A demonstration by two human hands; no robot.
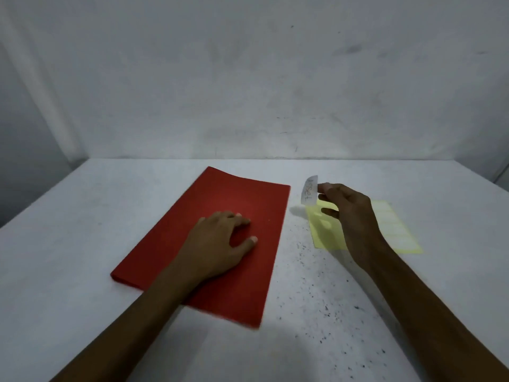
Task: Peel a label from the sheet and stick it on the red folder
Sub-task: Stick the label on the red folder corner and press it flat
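So there's only the head view, looking down at a pale speckled table against a plain wall. The red folder lies closed and angled across the middle, and the left hand sits flat on top of it, fingers loosely spread and pressing down. My guess is that's just to stop the folder sliding when the label goes on. Over on the right, the right hand is lifted off the table with the white label pinched by one edge between thumb and fingertips. The label hangs upright and curls a little, with some handwriting on it I can't read. Holding it by the edge probably keeps the sticky side off the fingers. It's in the air just past the folder's right edge, not touching it. The yellow label sheet lies flat beneath and behind that hand, partly hidden by it, with pale labels left on its right half. Looks like peeling's done and sticking isn't yet.
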